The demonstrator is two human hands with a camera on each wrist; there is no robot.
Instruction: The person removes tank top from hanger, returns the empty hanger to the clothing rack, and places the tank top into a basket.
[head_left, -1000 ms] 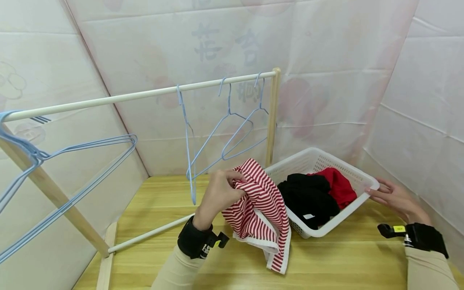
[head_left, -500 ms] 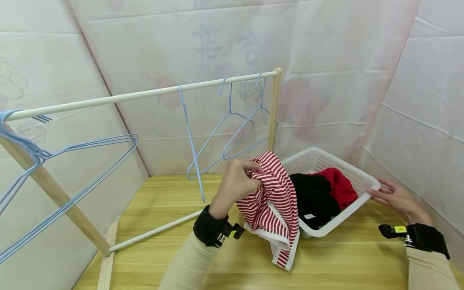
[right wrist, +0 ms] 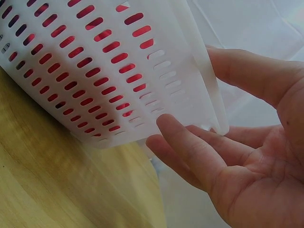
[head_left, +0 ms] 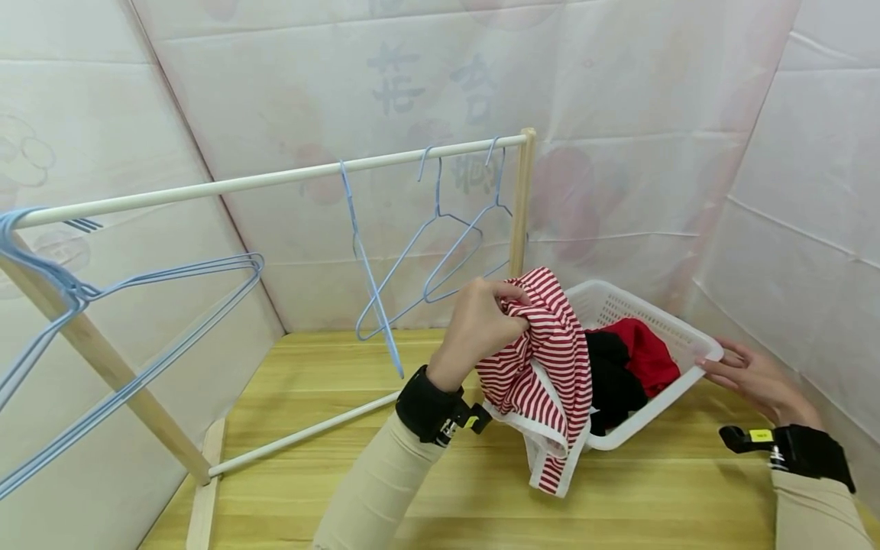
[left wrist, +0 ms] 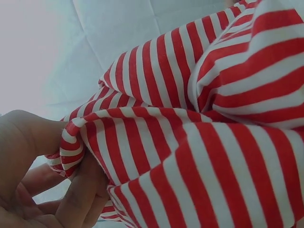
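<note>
A red-and-white striped garment (head_left: 562, 347) with white edging hangs bunched from my left hand (head_left: 481, 328). My left thumb and fingers pinch a fold of the striped cloth (left wrist: 213, 175), seen close in the left wrist view. It hangs over the left side of a white plastic basket (head_left: 663, 409) and hides part of it. Inside the basket lie a black garment (head_left: 612, 382) and a red garment (head_left: 649, 355). At the basket's right corner, my right hand (head_left: 759, 382) grips the rim; in the right wrist view the thumb and fingers lie on either side of the slotted basket wall (right wrist: 111, 61).
A rack with a white rail (head_left: 275, 179) and wooden posts stands left and behind. Several blue wire hangers (head_left: 172, 267) bunch at its left end, and 3 more, including a thin blue hanger (head_left: 371, 283), hang nearer the right post (head_left: 522, 206). Beneath is a wooden tabletop (head_left: 330, 473).
My left hand has moved right with the striped garment, which now covers more of the basket and the black garment. The nearest hanger has swung slightly. My right hand stays on the basket rim.
</note>
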